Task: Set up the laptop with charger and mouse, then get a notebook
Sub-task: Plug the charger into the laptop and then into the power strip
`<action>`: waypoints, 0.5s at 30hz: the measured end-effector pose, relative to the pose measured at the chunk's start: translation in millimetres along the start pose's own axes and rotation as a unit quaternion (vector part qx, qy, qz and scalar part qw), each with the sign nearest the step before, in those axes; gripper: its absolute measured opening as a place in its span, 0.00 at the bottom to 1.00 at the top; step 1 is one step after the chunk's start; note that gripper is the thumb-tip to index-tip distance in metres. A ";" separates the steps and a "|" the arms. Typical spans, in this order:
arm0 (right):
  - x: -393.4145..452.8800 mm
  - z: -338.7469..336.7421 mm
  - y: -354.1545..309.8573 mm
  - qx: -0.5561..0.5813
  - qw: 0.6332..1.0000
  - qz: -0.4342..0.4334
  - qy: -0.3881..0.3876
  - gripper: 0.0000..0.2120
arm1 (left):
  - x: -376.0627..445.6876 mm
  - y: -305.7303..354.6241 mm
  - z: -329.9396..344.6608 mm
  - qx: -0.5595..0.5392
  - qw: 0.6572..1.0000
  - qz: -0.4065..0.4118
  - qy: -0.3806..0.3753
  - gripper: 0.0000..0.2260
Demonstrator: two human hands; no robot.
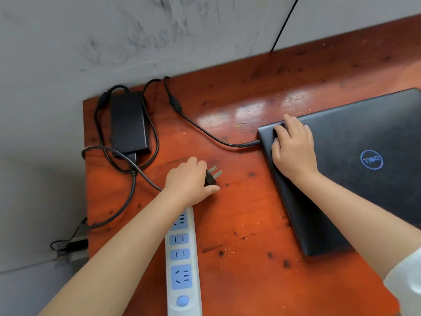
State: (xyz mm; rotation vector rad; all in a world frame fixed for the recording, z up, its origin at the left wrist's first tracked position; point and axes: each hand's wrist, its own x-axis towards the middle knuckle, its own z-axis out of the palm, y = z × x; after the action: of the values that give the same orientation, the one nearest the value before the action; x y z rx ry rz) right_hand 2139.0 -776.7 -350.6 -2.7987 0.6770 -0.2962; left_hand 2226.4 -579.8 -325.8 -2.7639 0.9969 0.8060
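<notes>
A closed dark laptop (355,169) lies on the right of the red wooden desk (239,224). My right hand (292,148) rests flat on the laptop's near-left corner, fingers spread. The charger's thin cable (205,131) is plugged into the laptop's left side. The black charger brick (128,120) lies at the desk's far left corner with its cords looped around it. My left hand (189,179) grips the black three-prong wall plug (211,175), prongs pointing right, just beyond the end of a white power strip (183,263). No mouse or notebook is in view.
The power strip has several blue sockets and a blue button near the front edge. A grey scuffed wall runs behind the desk, with a thin black wire (284,23) hanging down it. A small dark device with wires (75,246) sits below the desk's left edge.
</notes>
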 end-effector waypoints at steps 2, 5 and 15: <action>-6.0 -3.1 -3.7 -0.030 0.997 -0.071 0.004 0.10 | -3.2 -1.0 3.6 -0.023 1.000 -0.016 -0.003 0.17; -13.5 -8.2 -12.8 -0.054 0.989 -0.137 -0.010 0.11 | -13.4 -3.5 4.2 -0.105 0.993 -0.043 0.038 0.16; -79.7 24.4 -77.8 0.041 0.979 -0.178 -0.088 0.14 | -100.8 -62.6 -20.7 -0.022 0.954 0.163 0.250 0.11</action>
State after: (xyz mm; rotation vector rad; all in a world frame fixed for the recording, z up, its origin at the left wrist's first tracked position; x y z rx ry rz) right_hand 2108.4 -667.6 -362.7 -2.8101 0.1189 -0.1336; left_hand 2209.2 -479.0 -262.2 -2.9489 1.5627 0.1368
